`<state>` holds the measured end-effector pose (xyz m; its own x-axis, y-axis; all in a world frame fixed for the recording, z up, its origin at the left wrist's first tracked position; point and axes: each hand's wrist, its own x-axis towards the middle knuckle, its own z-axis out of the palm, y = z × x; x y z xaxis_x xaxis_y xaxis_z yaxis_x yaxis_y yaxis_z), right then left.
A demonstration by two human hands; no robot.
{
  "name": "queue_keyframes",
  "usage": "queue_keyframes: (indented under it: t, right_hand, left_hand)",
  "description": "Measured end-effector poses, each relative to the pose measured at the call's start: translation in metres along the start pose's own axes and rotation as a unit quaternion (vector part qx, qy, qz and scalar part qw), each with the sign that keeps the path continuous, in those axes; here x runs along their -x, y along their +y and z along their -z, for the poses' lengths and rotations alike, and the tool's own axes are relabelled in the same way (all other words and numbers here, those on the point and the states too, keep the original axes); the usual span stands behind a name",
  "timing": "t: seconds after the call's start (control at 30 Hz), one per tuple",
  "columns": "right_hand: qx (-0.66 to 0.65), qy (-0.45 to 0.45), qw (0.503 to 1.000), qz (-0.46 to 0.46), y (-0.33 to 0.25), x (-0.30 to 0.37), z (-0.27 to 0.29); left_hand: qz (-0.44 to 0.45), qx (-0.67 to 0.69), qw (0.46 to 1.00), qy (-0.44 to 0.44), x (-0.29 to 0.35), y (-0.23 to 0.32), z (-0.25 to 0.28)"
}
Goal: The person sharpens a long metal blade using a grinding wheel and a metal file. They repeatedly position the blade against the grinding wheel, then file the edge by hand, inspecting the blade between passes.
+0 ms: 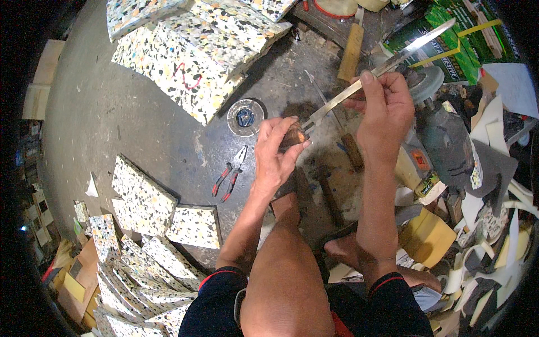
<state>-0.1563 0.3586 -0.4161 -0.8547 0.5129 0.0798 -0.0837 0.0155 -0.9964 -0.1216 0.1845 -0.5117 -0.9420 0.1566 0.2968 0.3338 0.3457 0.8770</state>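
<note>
My left hand (273, 151) is closed round a short brown wooden piece (293, 135) that looks like a knife handle. From beside it a long, narrow metal blade (337, 101) slants up to the right. My right hand (386, 106) pinches this blade near its middle, thumb on top. Whether blade and handle are joined, I cannot tell. Below the blade, on the floor, lies another long thin knife (352, 150) with a wooden handle. Left of my left hand are a round clear dish (246, 131) with small dark bits in it and red-and-black pliers (231, 174).
Thick speckled foam blocks (185, 62) lie at the far left, with several cut foam pieces (146, 196) nearer. A hammer (328, 196) rests between my feet. On the right are an angle grinder (441, 132), green packaging (449, 50) and heaped foam scraps (483, 264).
</note>
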Motion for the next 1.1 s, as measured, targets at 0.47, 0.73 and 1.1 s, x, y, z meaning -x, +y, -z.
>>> queue_keyframes:
  t: [0.47, 0.73, 1.1]
  right_hand:
    - [0.029, 0.04, 0.998, 0.048, -0.022, 0.02, -0.013]
    - [0.022, 0.02, 0.998, 0.059, -0.001, 0.033, -0.017]
    - [0.077, -0.011, 0.996, 0.033, 0.008, 0.028, -0.011]
  left_hand:
    - [0.001, 0.008, 1.0, 0.021, -0.002, -0.003, -0.008]
    - [0.013, -0.003, 1.0, 0.018, -0.003, 0.0, -0.007]
    - [0.036, 0.013, 0.999, 0.0, 0.005, -0.002, -0.006]
